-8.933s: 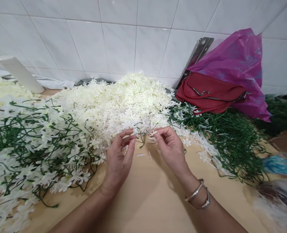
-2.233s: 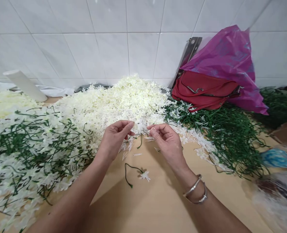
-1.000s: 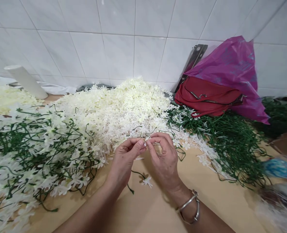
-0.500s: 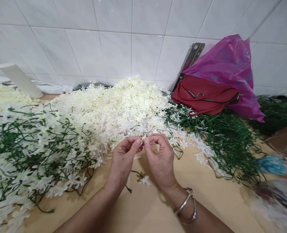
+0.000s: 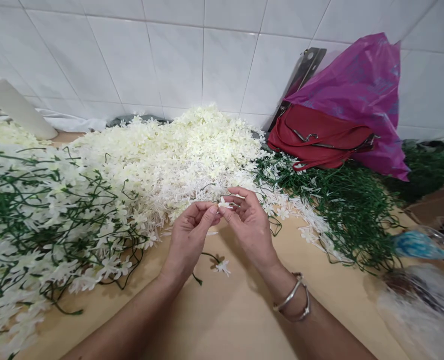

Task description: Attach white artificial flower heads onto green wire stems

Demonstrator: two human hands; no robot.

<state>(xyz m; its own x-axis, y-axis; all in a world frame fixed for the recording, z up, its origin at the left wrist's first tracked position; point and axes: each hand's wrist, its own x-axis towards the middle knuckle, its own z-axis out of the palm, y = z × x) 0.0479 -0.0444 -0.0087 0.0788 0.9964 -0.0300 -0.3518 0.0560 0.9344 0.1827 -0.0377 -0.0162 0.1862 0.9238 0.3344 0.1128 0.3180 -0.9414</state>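
One small white flower (image 5: pixel 225 204), pinched just this side of the pale flower heap (image 5: pixel 206 142)

From where I stand, the small white flower sits in front of the heap's middle, held up over the tabletop (image 5: pixel 222 325). It lies straight between the two sets of fingertips, its petals running roughly crosswise and pointing right. The left hand (image 5: pixel 186 240) has thumb and forefinger pressed together on what looks like its base, though the tips cover that end. The right hand (image 5: pixel 254 237) grasps it too, thumb just under the petals, forefinger raised above; it seems the nearer, with most of the flower on its side.

Counting: one flower in the fingers, one loose stemmed flower (image 5: pixel 222 267) on the tabletop, farther out from the heap, stem bending toward the left hand. Left of the heap, one tangle of stemmed flowers (image 5: pixel 86 220) and one white roll (image 5: pixel 19 110); right of it, one green stem pile (image 5: pixel 353 215), one red handbag (image 5: pixel 323 137), one purple plastic bag (image 5: pixel 357 90). The piled blooms are past counting.
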